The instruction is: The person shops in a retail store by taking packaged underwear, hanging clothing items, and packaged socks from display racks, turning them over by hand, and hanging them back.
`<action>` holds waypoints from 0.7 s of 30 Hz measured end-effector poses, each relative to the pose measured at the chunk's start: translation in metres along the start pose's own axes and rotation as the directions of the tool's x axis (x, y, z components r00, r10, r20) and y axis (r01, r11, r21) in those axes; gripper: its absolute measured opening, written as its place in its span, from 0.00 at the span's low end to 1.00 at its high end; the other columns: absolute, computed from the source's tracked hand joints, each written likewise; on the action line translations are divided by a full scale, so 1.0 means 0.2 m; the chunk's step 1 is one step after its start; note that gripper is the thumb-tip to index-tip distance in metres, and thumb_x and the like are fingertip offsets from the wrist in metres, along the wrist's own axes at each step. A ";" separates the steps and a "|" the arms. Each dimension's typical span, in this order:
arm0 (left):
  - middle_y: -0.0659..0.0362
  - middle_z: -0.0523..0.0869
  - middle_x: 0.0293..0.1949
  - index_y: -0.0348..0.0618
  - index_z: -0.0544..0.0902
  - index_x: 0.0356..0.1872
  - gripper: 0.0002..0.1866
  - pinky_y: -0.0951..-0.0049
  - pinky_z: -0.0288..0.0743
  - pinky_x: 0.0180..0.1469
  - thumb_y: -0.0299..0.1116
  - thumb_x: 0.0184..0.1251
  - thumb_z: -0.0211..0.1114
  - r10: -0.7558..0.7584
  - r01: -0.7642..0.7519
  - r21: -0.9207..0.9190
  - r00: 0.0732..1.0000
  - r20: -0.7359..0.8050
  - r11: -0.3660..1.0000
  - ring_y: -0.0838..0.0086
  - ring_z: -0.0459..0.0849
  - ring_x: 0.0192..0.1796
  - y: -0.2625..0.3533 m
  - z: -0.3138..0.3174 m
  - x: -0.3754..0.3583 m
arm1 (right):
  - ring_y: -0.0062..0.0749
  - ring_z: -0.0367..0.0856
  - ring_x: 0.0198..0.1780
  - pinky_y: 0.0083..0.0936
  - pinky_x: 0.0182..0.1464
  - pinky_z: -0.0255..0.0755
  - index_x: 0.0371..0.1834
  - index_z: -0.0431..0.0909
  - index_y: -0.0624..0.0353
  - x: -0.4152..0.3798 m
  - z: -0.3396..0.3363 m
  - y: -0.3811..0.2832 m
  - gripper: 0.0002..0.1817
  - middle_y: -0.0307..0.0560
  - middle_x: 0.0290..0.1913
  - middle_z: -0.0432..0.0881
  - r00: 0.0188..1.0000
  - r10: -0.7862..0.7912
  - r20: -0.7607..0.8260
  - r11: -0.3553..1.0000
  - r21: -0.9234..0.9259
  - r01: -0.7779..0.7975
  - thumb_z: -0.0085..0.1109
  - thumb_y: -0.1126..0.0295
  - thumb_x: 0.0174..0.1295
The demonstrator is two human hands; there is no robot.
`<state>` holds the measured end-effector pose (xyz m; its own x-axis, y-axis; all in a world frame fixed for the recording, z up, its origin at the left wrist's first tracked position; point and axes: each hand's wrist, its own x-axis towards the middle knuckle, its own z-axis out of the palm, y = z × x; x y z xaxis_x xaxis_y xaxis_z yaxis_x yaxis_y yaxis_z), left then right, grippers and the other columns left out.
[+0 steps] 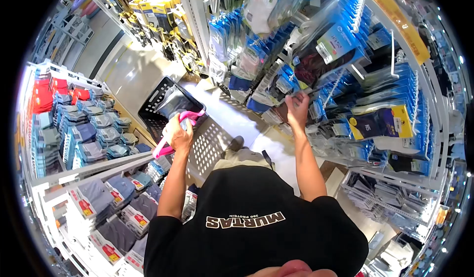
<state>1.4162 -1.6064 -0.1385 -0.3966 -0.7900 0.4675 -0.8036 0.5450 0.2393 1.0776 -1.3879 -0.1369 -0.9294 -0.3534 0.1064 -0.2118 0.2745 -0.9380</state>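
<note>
My left hand point(178, 134) is closed round the pink handle point(191, 115) of a black shopping basket point(157, 124). A dark item in clear plastic point(178, 102) lies inside that basket. At the hanging rack, my right hand point(297, 110) has its fingers bent at the lower edge of packaged socks. Close above it hangs a clear pack with dark maroon socks point(311, 62) and a blue and green label. What exactly the right fingertips grip is partly hidden among the overlapping packs.
Blue-topped packs point(395, 87) hang on white hooks at right, one with a yellow card point(402, 121). Folded clothes point(106, 129) fill the shelves at left. A grey perforated panel point(202, 151) is beside my legs. Yellow-labelled packs point(160, 13) hang farther back.
</note>
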 end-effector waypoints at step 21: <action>0.56 0.83 0.49 0.46 0.77 0.58 0.25 0.57 0.60 0.64 0.40 0.59 0.66 -0.098 0.109 -0.056 0.980 0.175 0.992 0.63 0.80 0.54 -0.35 0.12 0.38 | 0.19 0.74 0.37 0.20 0.42 0.69 0.38 0.79 0.63 -0.17 -0.09 -0.16 0.07 0.38 0.34 0.79 0.980 0.026 0.197 0.994 -0.109 -0.005 0.62 0.69 0.65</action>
<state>1.4319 -1.7108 -0.1394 -0.3873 -0.8764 0.2862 -0.8157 0.4704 0.3365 1.1106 -1.3689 -0.1043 -0.8567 -0.5156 0.0145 -0.2391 0.3721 -0.8969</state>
